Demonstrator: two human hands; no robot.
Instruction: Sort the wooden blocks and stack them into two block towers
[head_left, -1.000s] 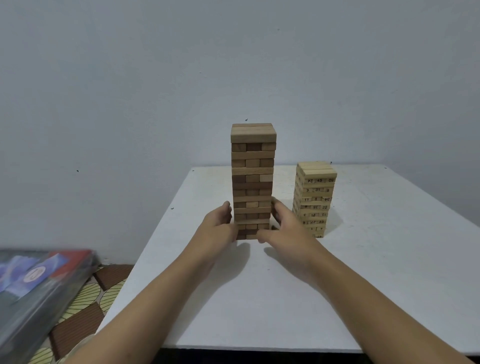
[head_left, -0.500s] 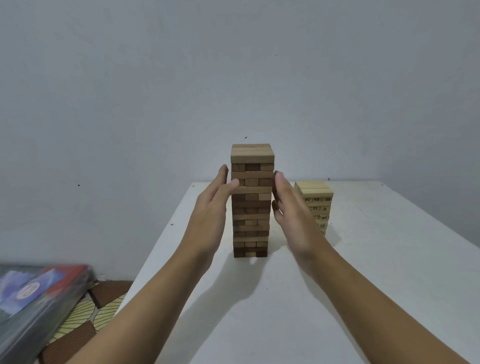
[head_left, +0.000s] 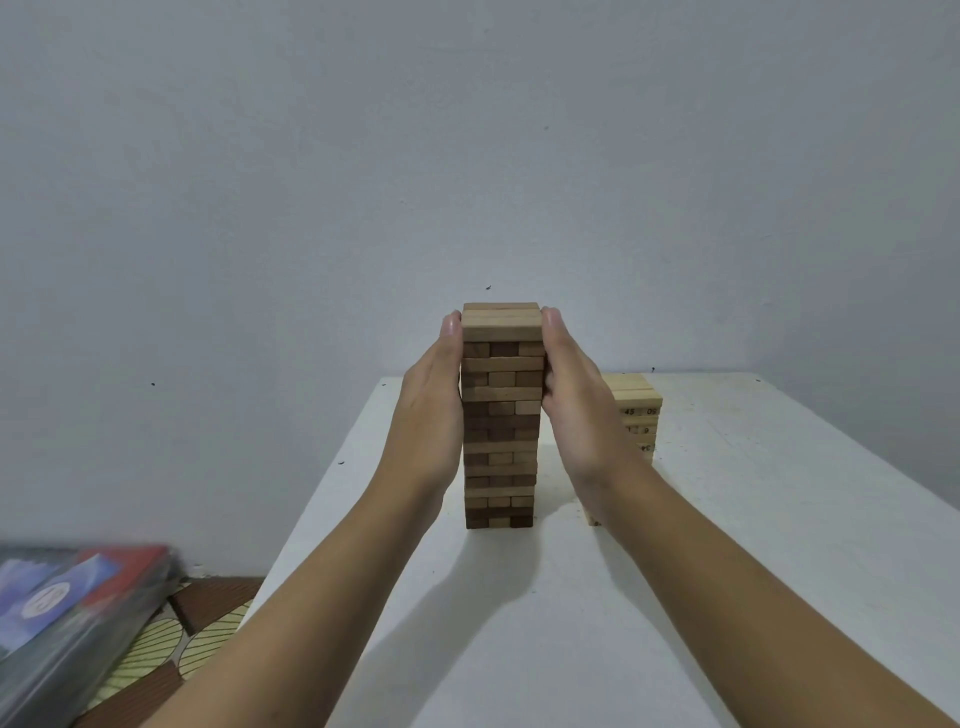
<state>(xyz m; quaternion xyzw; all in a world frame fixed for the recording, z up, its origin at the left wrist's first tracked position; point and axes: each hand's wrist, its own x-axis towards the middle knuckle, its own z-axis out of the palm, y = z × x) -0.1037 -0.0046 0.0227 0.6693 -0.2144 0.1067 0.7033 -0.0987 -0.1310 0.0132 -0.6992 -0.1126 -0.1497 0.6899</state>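
Package: at the far left, low in the view, a blurred flat package (head_left: 67, 618) with red and blue print under a shiny wrap, lying off the counter
Floor: the floor (head_left: 156, 649) beside the package shows tiles with brown stripes and pale leaf shapes
Left hand: the left hand (head_left: 431, 410) has its palm turned inward, fingers straight and together, pressed flat against the left side of the brown block tower; the fingertips reach its top layer
Brown block tower: the brown block tower (head_left: 501, 431) stands upright on the counter between the two hands; its layers mix light and dark brown blocks, each laid crosswise to the next
Right hand: the right hand (head_left: 582, 415) mirrors the other, straight fingers flat against the tower's right side, tips at the top layer
Pale block tower: the pale block tower (head_left: 641, 410) is shorter, made of light blocks with printed numbers, upright just behind the right hand, whose wrist hides much of it; it stands apart from the brown one
Counter: the counter (head_left: 805, 545) is white and lightly speckled, and carries both towers
Wall: a plain grey wall (head_left: 467, 156) rises behind
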